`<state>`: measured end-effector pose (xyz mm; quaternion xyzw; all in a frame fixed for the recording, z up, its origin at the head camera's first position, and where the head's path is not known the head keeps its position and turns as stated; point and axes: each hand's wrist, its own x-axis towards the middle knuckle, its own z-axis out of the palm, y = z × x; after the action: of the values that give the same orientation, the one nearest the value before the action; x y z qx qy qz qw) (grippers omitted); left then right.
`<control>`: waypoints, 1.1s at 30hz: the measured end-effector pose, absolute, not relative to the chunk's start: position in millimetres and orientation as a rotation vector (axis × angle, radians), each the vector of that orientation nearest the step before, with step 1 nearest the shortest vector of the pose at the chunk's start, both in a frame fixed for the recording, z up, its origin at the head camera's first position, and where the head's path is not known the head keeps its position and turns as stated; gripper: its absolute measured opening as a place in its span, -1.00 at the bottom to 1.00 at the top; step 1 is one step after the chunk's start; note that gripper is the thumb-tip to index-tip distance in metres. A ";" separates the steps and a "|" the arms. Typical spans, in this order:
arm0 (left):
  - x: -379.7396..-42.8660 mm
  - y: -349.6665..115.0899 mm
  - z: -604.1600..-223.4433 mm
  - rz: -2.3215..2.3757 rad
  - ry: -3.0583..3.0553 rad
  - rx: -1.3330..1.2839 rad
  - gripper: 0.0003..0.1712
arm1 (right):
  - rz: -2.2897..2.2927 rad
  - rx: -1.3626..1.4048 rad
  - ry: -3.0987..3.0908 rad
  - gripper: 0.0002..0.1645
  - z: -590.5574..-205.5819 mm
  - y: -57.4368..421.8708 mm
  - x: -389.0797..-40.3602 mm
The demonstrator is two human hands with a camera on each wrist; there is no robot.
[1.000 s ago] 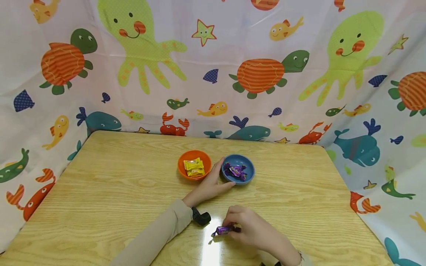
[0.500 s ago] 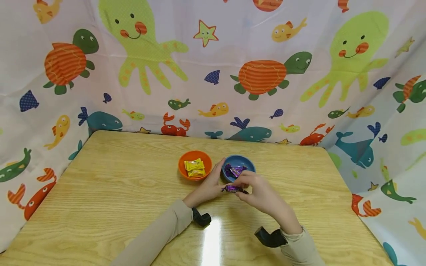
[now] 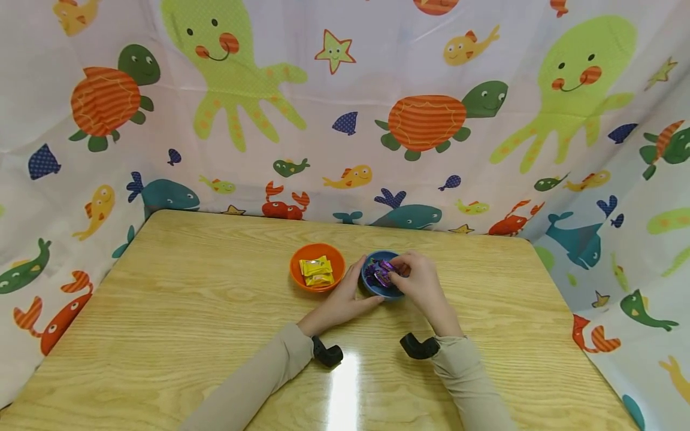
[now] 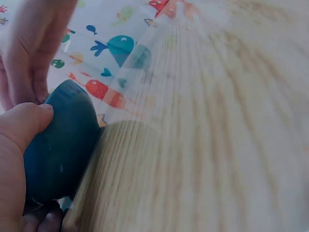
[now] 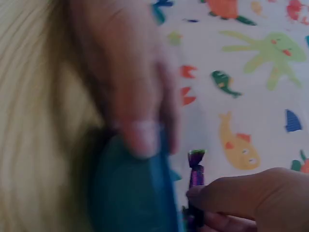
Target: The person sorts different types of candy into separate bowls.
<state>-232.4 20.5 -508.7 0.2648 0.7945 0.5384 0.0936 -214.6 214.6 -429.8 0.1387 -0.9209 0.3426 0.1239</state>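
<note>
My left hand (image 3: pixel 341 301) holds the blue bowl (image 3: pixel 392 295) from its left side, thumb at the rim near me. In the left wrist view that thumb (image 4: pixel 29 123) lies along the bowl's edge, with fingers partly seen below. Purple-wrapped candies (image 3: pixel 381 278) lie inside the bowl. Over its right part, my right hand (image 3: pixel 424 284) pinches another purple candy between thumb and fingers. The right wrist view shows this candy (image 5: pixel 197 176) with one twisted wrapper end sticking up, just beside the bowl wall (image 5: pixel 130 193).
An orange bowl (image 3: pixel 296 279) with yellow-wrapped candies (image 3: pixel 317 270) stands just left of my left hand. Both bowls are on a light wooden table (image 3: pixel 215 299). A curtain (image 3: pixel 345 78) printed with sea animals closes off the back and sides.
My right hand has carried the purple candy from the table near me forward to over the blue bowl. The left hand has stayed at the bowl.
</note>
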 end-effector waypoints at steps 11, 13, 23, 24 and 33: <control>-231.7 20.6 -506.9 1.592 2.358 0.779 0.17 | 0.650 0.358 -2.671 -0.89 -458.9 214.0 -223.3; -231.7 20.6 -506.6 1.594 2.358 0.778 0.18 | 0.634 0.352 -2.682 -0.90 -460.0 213.7 -223.8; -231.5 19.4 -507.0 1.600 2.350 0.772 0.18 | 0.596 0.354 -2.761 -0.94 -454.9 209.6 -220.6; -231.6 19.3 -507.1 1.600 2.350 0.774 0.18 | 0.591 0.358 -2.765 -0.93 -454.4 209.1 -220.2; -232.3 19.1 -508.4 1.596 2.345 0.784 0.17 | 0.574 0.362 -2.788 -0.96 -451.7 208.1 -217.6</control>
<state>-232.3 19.1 -508.4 0.2652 0.7929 0.5396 0.0993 -217.6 208.1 -451.7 0.1250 -0.9626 0.1981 0.1359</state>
